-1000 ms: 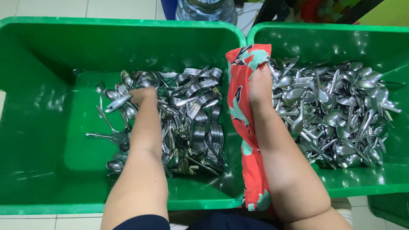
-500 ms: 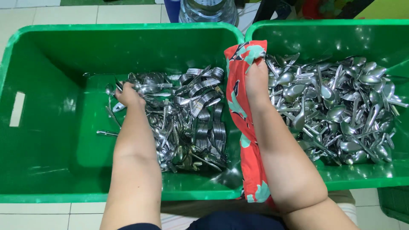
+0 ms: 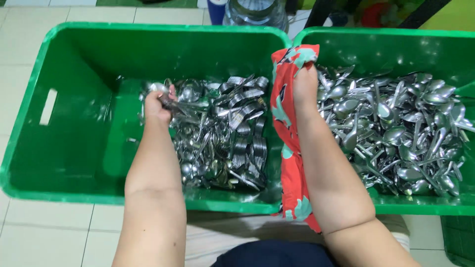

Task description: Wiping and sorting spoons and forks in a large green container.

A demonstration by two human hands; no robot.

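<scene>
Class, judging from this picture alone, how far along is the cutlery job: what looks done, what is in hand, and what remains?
Done: a big heap of shiny metal spoons lies in the right green plastic tub. In hand: the left hand grips a few pieces of cutlery in the left green plastic tub; the right hand holds a red patterned cloth. Left: a mixed pile of metal forks and spoons remains there.

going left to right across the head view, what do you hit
left green bin → left hand gripping spoons → pile of forks and spoons → red patterned cloth → right hand → heap of spoons in the right green bin
</scene>
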